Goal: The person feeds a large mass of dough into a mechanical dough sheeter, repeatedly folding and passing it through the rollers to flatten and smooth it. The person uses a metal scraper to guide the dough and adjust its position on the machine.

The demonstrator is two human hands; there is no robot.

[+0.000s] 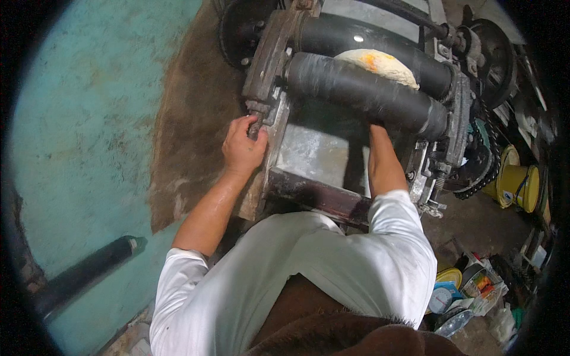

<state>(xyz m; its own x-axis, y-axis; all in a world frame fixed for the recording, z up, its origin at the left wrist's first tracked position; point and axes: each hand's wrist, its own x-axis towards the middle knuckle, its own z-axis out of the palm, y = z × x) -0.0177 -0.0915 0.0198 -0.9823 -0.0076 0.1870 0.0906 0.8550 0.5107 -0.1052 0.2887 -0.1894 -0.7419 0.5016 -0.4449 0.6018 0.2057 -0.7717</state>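
Note:
Before me stands a two-roller machine. Pale dough with an orange patch lies between its dark front roller and rear roller. My left hand is at the threaded adjusting bolt on the left side of the frame, thumb and fingers curved around it; how firmly they close on it is not plain. My right forearm reaches under the front roller, and the right hand is hidden beneath it. Below the rollers a pale, floury surface shows behind a dark red crossbar.
A teal and brown wall runs along the left, with a dark pipe low down. At right are a flywheel, a drive chain and yellow buckets. A blue dial scale and plastic bags lie at lower right.

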